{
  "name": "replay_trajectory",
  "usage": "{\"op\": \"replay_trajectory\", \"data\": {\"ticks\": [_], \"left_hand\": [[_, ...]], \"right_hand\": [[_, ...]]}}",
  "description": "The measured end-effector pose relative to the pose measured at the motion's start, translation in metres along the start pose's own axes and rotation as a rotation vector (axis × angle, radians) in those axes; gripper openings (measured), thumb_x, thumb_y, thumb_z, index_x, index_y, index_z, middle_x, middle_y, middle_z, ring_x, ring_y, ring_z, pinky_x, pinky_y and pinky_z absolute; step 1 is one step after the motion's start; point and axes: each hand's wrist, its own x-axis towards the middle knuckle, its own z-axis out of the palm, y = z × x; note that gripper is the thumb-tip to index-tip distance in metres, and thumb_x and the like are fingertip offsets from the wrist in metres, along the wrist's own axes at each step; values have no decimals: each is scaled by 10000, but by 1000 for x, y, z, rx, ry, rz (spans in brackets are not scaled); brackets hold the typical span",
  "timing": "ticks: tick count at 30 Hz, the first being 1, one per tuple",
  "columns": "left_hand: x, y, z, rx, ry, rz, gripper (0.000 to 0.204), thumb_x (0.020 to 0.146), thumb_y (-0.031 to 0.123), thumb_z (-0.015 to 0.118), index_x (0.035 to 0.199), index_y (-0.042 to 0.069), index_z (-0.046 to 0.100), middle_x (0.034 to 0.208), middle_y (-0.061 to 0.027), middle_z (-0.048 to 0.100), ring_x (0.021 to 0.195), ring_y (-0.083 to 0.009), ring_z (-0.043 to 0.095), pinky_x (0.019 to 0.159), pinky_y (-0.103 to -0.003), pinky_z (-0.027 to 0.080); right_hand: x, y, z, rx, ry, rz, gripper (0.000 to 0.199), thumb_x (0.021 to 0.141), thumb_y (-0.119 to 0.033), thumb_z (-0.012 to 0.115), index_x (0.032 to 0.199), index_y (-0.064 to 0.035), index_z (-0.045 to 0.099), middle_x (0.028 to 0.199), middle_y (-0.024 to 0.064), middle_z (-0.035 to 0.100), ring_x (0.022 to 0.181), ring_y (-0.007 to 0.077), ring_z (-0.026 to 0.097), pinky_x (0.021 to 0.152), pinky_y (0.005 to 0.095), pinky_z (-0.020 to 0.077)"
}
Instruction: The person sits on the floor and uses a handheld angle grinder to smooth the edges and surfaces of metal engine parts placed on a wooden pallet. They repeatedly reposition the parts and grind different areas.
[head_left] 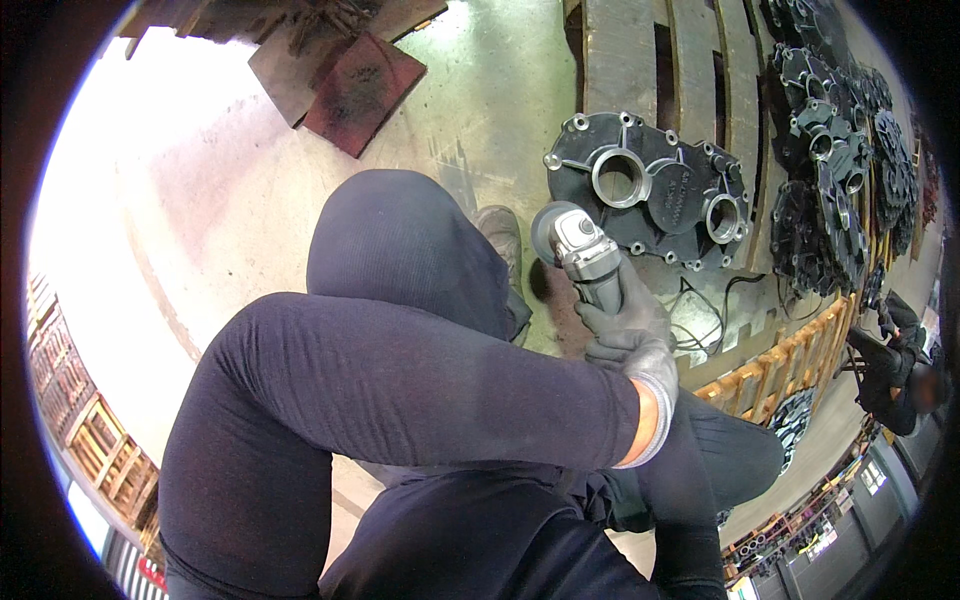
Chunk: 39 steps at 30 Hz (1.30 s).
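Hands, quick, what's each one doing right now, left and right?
Left hand: gloved, closed on the angle grinder's body, beside the grey metal housing.
Right hand: gloved, also on the grinder; its grip cannot be told clearly.

I see a pale concrete floor [200, 200], washed out by strong light at nine to eleven o'clock. At twelve o'clock lie rusty metal plates [350, 85]. At one o'clock a wooden pallet [690, 60] lies flat on the floor. At two to three o'clock dark cast housings [840, 180] are stacked in rows. At eight o'clock stand wooden crates [100, 440]. At four o'clock I make out orange wooden rails [790, 355] and distant shelving.
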Motion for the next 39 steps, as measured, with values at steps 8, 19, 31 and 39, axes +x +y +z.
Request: {"op": "replay_trajectory", "data": {"ticks": [8,19,31,39], "left_hand": [[24,5,27,40,-19,-51,230,992,204,638,1145,133,793,1054,-7,718,924,-208,673,739,-396,511],[1,-4,21,246,-12,120,298,987,214,664,1233,101,788,1184,-38,728,1045,-202,705,768,-399,537],[-17,8,-14,-56,-44,61,238,946,259,742,1093,119,866,1013,-49,820,900,-279,757,729,-461,552],[78,24,15,-19,-589,-42,488,1021,450,593,1341,113,743,1257,-102,782,1067,-262,762,907,-449,584]], "right_hand": [[-2,-4,-4,-28,-78,0,992,790,-429,869,1647,-274,392,1432,207,692,1295,403,693,1130,498,544],[-19,18,9,178,-38,-100,922,775,-321,887,1596,-270,471,1301,202,737,1169,437,727,1021,503,572],[-4,1,4,108,321,-344,736,819,-322,840,1486,-183,560,1241,211,750,1135,453,727,939,544,577],[15,-32,-1,111,301,-367,784,816,-292,880,1516,-92,588,1230,228,771,1136,415,753,964,485,589]]}}
